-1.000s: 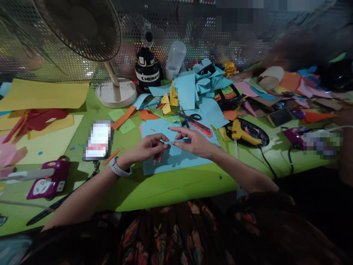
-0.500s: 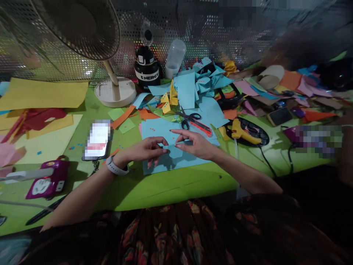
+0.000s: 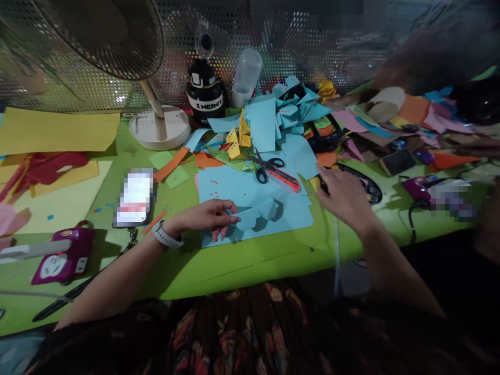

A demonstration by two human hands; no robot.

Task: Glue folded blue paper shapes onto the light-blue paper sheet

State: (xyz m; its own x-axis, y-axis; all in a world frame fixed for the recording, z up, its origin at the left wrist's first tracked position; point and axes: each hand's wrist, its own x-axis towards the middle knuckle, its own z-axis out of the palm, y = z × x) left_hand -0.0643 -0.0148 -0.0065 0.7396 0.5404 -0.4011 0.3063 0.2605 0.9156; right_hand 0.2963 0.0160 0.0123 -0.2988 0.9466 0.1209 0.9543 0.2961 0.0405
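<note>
In my left hand (image 3: 219,216) a folded light-blue paper piece (image 3: 255,214) is pinched between thumb and fingers. It stands off the blue sheets (image 3: 234,185) beneath and casts a shadow on them. My right hand (image 3: 344,195) is at the black oval tray (image 3: 373,191), closed over the yellow glue gun, which it now hides. Black-handled scissors (image 3: 269,166) and a red utility knife (image 3: 284,179) lie on the upper part of the blue sheets, between my hands and the paper pile.
Behind the sheets rises a heap of blue paper pieces (image 3: 263,125). A fan (image 3: 160,130), a black bottle (image 3: 205,96) and a clear cup (image 3: 248,73) stand at the back. Left are a phone (image 3: 135,198) and a purple power socket (image 3: 64,258); right, mixed paper scraps (image 3: 414,112).
My right hand has let go of the blue paper and moved right onto the glue gun. My left hand keeps the paper, whose folded free end now shows.
</note>
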